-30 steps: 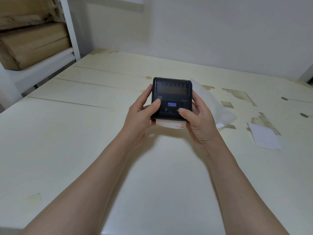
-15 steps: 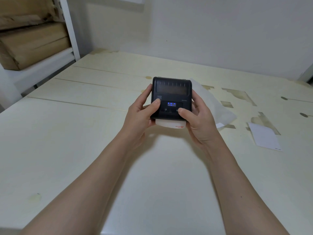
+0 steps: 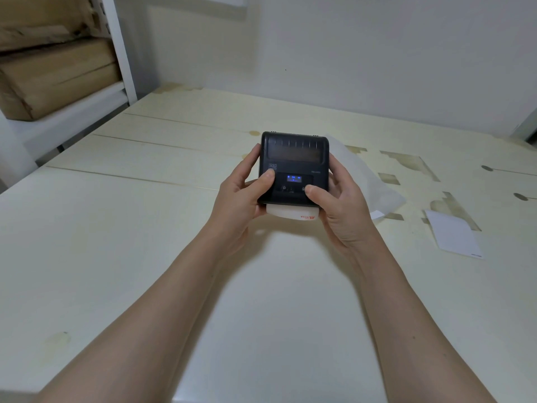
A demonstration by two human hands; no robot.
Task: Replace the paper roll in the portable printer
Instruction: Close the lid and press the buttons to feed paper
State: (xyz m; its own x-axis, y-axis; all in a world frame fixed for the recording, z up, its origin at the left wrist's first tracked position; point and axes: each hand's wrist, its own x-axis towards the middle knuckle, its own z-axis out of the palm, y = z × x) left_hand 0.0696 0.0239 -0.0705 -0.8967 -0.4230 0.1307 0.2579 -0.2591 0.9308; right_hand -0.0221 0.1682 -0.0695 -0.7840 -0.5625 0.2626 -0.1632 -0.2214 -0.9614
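A black portable printer [image 3: 294, 158] is held above the table between both hands, its lid shut and a small blue display lit on its front. My left hand [image 3: 241, 196] grips its left side with the thumb on the front panel. My right hand [image 3: 340, 207] grips the right side, thumb resting by the buttons. A strip of white paper [image 3: 292, 213] with red print sticks out from the printer's near edge.
A crumpled white wrapper [image 3: 374, 181] lies on the pale wooden table [image 3: 145, 228] just behind my right hand. A white paper slip [image 3: 453, 234] lies to the right. A white shelf [image 3: 116, 53] with cardboard boxes [image 3: 52, 80] stands at the far left.
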